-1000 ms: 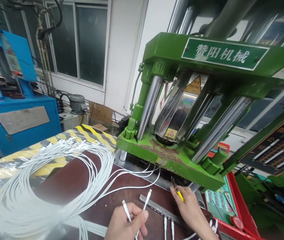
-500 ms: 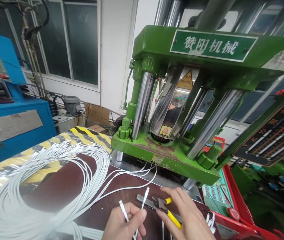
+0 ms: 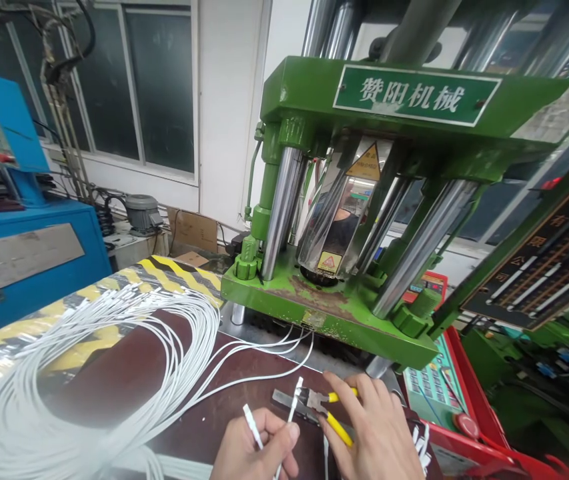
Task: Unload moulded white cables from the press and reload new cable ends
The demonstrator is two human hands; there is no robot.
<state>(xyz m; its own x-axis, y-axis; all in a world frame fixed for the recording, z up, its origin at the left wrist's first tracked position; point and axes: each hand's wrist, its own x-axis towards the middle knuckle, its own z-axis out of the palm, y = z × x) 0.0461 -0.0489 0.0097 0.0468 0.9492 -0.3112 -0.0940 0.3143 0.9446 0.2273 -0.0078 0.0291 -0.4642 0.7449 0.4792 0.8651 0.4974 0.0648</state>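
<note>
Green press [image 3: 364,200] stands behind brown bench [image 3: 129,380]; right hand [image 3: 374,433], gripping yellow-handled cutters [image 3: 321,407], has swung them to cable tip [image 3: 297,390] pinched upright by left hand [image 3: 249,450]; trimming position reached.

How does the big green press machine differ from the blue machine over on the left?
The green press machine stands right behind the hands, tall, with shiny steel columns and a sign in white characters; the blue machine sits farther off, is a low boxy cabinet and carries a plain grey metal plate. The green one shows rust patches on its base; the blue one's paint looks even. Both are painted metal shop machines.
</note>
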